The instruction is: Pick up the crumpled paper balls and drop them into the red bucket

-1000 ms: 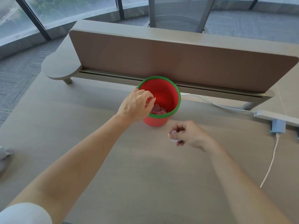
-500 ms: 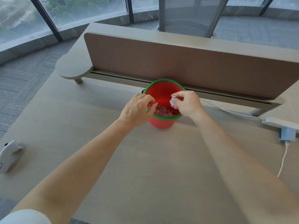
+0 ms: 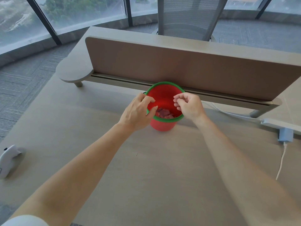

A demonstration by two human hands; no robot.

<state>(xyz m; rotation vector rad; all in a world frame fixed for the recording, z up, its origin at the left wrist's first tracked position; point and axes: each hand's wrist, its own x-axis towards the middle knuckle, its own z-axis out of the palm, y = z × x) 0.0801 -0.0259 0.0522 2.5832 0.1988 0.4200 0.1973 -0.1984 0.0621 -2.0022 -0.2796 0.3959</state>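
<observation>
desk [image 3: 146, 176] | on it: red bucket [image 3: 162, 126] | white device [image 3: 8, 159] | power strip [image 3: 275, 123] | cable [image 3: 282, 159]

- We curl our left hand [image 3: 138, 111] round the rim of the red bucket [image 3: 162, 126], forearm stretched forward.
- Our right hand [image 3: 189, 106] hangs loosely curled, holding nothing.

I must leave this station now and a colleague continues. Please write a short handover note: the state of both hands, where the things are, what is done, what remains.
Left hand: grips the green rim of the red bucket on its left side.
Right hand: over the bucket's mouth, fingers loosely curled, nothing visible in them.
Paper balls: at the bottom of the bucket.
Done: every ball in view is inside.
Left: none shows on the desk; check outside the view.
</observation>
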